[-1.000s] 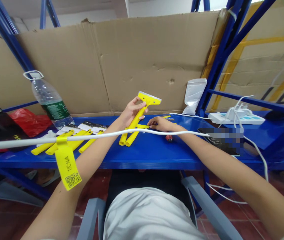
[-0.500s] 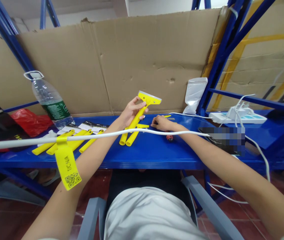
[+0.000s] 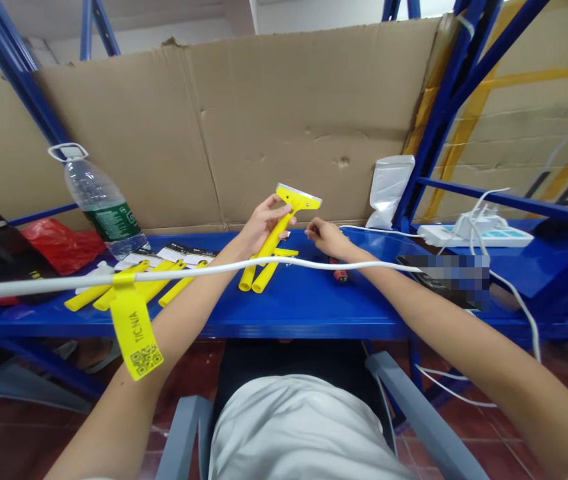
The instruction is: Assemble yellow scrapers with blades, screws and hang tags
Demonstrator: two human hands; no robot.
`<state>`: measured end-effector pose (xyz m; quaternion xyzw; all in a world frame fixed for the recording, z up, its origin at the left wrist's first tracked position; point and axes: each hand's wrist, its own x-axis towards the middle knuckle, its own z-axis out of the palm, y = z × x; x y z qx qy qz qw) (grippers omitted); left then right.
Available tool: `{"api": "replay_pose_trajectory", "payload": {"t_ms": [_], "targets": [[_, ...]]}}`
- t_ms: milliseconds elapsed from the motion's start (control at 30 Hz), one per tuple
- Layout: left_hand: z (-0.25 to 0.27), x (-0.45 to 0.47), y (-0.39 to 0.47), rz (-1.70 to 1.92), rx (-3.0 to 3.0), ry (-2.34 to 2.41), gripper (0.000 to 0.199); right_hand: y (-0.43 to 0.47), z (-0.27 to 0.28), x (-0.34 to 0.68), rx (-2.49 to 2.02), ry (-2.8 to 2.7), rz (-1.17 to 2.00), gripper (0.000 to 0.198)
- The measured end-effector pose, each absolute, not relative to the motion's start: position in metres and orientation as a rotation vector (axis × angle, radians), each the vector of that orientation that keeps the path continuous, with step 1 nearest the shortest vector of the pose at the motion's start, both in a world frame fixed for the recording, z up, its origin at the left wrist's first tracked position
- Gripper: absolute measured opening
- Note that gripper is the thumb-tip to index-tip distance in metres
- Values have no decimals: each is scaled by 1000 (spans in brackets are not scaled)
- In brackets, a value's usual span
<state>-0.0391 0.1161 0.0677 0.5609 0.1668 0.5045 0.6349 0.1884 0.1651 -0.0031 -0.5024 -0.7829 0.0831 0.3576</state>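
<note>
My left hand [image 3: 263, 225] is closed round the neck of a yellow scraper [image 3: 298, 198], raised above the blue shelf with its wide head tilted up. Two screw heads show on that head. Just right of it, my right hand [image 3: 326, 237] has its fingers curled together in a pinch; whatever is between the fingertips is too small to make out. Below the held scraper lie more yellow scraper handles [image 3: 266, 276]. A red and black tool handle [image 3: 339, 271], partly hidden by my wrist, lies near my right forearm.
Several yellow scrapers [image 3: 177, 291] and printed cards [image 3: 184, 254] lie left of my left arm. A large water bottle [image 3: 107, 203] leans behind them, beside a red bag [image 3: 63, 245]. A white cable [image 3: 224, 268] crosses in front. A power strip [image 3: 477, 235] stands at right.
My right hand has lifted slightly off the shelf, up and closer to the scraper head. The small yellow and metal pieces near it no longer show. My left hand stays nearly still.
</note>
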Motion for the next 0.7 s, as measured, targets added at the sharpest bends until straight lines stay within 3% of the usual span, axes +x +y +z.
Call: {"api": "replay_pose_trajectory", "payload": {"t_ms": [333, 700], "targets": [[63, -39, 126, 1225, 1258, 437, 48, 156, 24, 200, -974, -1541, 96, 23], [56, -38, 133, 1229, 1244, 499, 41, 151, 26, 197, -808, -1447, 105, 23]]}}
